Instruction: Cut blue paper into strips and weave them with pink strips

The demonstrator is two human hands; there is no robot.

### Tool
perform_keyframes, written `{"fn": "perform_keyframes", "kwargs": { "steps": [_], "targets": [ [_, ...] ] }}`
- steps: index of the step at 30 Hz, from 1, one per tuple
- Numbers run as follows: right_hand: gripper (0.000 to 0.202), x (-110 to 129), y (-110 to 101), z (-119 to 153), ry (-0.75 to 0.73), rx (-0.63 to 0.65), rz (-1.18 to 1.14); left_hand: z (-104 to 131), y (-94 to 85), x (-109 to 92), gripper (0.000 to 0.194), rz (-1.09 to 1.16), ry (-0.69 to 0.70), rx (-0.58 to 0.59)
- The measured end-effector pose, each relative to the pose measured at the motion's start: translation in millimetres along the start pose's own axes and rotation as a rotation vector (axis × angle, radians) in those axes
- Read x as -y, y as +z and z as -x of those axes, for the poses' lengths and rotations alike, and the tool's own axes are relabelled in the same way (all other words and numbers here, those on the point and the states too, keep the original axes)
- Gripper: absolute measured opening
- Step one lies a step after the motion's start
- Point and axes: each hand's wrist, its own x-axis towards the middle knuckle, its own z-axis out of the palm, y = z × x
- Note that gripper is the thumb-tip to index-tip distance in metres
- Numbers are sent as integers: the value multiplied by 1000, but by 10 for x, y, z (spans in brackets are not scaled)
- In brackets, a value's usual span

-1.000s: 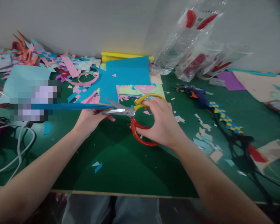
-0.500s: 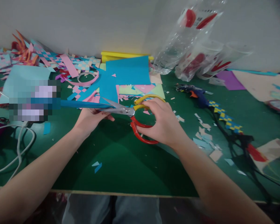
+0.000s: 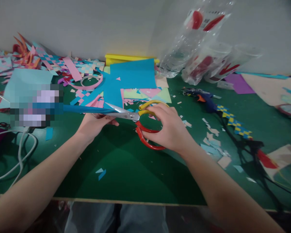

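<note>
Scissors (image 3: 133,116) with one yellow and one red handle loop are in my right hand (image 3: 168,127), thumb in the red loop and fingers in the yellow one. Their blades are a little apart and point left. Between the blades lies the right end of blue paper strips (image 3: 87,109). My left hand (image 3: 95,124) pinches these strips from below, just left of the blade tips; some of its fingers are hidden under the paper. The strips stretch left over a phone-like object that is blurred out. Blue paper sheets (image 3: 135,74) lie behind the blades.
Plastic bottles (image 3: 184,45) and clear cups (image 3: 232,61) stand against the wall at the right. A glue gun (image 3: 206,98) with a black cord lies right of my hands. Paper scraps (image 3: 213,140) are scattered about. A white cable (image 3: 20,152) runs at the left.
The scissor blades have opened slightly, the upper one lifting a little, and the yellow loop has shifted a bit. My left hand and the strips stay nearly where they were.
</note>
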Motion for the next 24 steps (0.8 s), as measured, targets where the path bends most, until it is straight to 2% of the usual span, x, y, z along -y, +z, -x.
{"fn": "perform_keyframes", "kwargs": {
  "steps": [12, 24],
  "targets": [
    [46, -17, -20, -13, 4, 33, -32, -3, -22, 27, 22, -53, -49, -15],
    [39, -23, -20, -49, 16, 34, -136, 5, 7, -27, 28, 20, -71, 29]
  ]
}}
